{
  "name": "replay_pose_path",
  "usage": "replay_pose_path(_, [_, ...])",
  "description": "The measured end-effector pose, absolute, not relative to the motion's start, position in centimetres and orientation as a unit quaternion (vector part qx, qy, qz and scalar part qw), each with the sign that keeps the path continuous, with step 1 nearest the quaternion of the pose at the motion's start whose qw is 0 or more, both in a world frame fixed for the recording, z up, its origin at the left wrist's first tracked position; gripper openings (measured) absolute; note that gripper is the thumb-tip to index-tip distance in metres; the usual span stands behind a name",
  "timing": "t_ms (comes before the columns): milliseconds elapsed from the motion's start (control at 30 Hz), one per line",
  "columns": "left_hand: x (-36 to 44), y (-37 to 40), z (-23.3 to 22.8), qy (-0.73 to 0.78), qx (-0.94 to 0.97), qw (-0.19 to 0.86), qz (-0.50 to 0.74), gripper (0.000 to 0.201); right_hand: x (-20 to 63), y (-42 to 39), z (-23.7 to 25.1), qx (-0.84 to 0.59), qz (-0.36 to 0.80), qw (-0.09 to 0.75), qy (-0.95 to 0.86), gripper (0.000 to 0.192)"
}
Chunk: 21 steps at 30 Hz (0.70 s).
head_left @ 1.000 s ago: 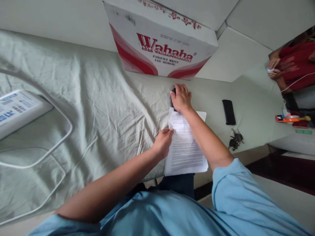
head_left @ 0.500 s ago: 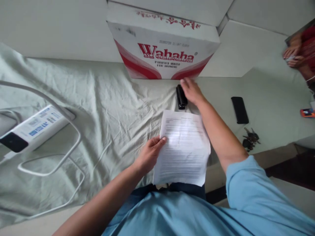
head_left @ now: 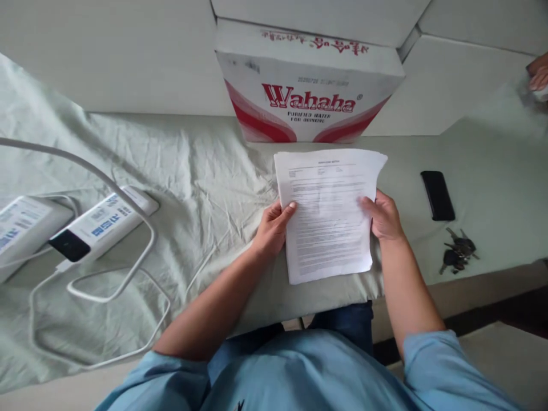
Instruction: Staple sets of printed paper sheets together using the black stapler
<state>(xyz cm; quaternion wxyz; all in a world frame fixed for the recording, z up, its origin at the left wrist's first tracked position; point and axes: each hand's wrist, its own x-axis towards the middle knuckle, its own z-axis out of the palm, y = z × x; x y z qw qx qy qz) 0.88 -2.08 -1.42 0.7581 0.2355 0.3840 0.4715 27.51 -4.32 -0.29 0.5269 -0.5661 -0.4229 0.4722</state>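
A stack of printed white paper sheets (head_left: pixel 327 214) is held up over the pale green cloth-covered table (head_left: pixel 205 171). My left hand (head_left: pixel 274 228) grips its left edge with the thumb on top. My right hand (head_left: pixel 384 216) grips its right edge the same way. The sheets are slightly fanned at the top right corner. The black stapler seen earlier is hidden behind the paper.
A white and red Wahaha water carton (head_left: pixel 308 85) stands just behind the paper. A black phone (head_left: pixel 437 195) and a bunch of keys (head_left: pixel 459 252) lie at right. White power strips (head_left: pixel 96 224) with looping cables lie at left. Another person's hand (head_left: pixel 538 71) shows at the far right edge.
My right hand left the black stapler and came back to the paper's right edge. Both hands now lift the stack, which covers the stapler. The view shifted right.
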Motion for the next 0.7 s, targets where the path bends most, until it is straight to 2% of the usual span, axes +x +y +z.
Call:
replay_pose_path(100, [0.0,-2.3,-1.6,0.394,0.219,0.767,0.456,0.045,26.6,-2.9,-1.6,-0.577,0.443,0.522,-0.445,0.041])
replay_pose_path(267, [-1.2,-1.8,-1.5,0.412,0.179,0.795,0.408,0.044,25.8,-4.0,-2.2,-0.594,0.416,0.45,-0.521,0.039])
replay_pose_path(367, [-0.9,-1.4,-1.3,0.439,0.19,0.781,0.401,0.044,26.1,-4.6,-1.8,-0.623,0.351,0.469,-0.518,0.043])
replay_pose_path(467, [-0.7,-1.5,-1.1,0.453,0.207,0.763,0.412,0.046,26.8,-4.6,-1.5,-0.641,0.301,0.476,-0.521,0.039])
replay_pose_path(700, [-1.3,-1.3,-1.3,0.384,0.172,0.8,0.427,0.04,27.2,-4.4,-1.6,-0.652,0.284,0.476,-0.517,0.04])
